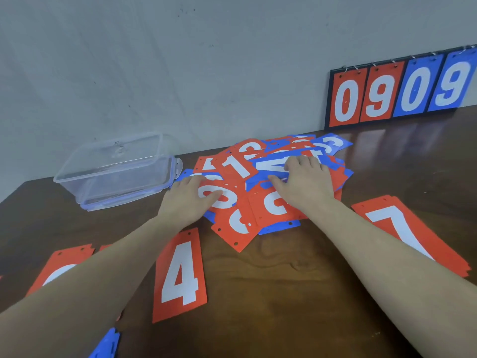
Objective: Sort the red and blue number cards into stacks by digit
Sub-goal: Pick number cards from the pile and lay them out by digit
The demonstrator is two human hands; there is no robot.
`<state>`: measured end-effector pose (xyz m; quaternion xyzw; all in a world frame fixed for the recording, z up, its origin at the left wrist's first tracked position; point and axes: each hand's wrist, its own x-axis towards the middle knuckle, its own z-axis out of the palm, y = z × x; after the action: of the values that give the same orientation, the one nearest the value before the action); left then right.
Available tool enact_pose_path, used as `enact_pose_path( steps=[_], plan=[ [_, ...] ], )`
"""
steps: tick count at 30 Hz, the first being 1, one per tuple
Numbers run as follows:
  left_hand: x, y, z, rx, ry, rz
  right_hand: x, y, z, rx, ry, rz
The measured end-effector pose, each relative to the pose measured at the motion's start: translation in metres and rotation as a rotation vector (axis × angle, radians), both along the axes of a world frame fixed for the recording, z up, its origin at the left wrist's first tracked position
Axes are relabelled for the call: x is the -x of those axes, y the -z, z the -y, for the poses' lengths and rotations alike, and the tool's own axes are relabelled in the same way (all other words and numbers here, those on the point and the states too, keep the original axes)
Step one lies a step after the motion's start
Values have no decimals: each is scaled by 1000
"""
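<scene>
A loose heap of red and blue number cards [240,166] lies in the middle of the dark wooden table [284,293]. My left hand [191,200] rests flat on the heap's left side, its thumb on a red card with a round white digit. My right hand [307,182] lies flat on the right side, fingers spread over a blue card and a red one. Nearer me a red 4 card [180,275] lies alone. A red 7 stack [410,233] lies at the right. A red card with a round digit [62,267] shows partly behind my left forearm.
A clear plastic box [116,171] sits on its lid at the back left. A scoreboard [400,89] showing 0 9 0 9 leans on the wall at the back right. A blue card corner [107,344] pokes out at the bottom left.
</scene>
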<state>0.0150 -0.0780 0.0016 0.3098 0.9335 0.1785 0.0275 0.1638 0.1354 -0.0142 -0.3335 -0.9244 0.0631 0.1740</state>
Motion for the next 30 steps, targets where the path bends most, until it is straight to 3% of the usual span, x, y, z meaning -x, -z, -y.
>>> enact_pose_path(
  steps=[11, 16, 26, 30],
  plan=[
    [16, -2, -73, -85, 61, 17, -1, 3, -8, 43, 34, 1],
    [25, 13, -77, -18, 58, 59, 1, 7, -13, 28, 23, -61],
    [26, 9, -78, -62, 60, 69, 0, -5, -11, -13, 29, 29],
    [21, 6, -77, -124, 79, 56, -1, -4, -11, -48, 20, -48]
  ],
)
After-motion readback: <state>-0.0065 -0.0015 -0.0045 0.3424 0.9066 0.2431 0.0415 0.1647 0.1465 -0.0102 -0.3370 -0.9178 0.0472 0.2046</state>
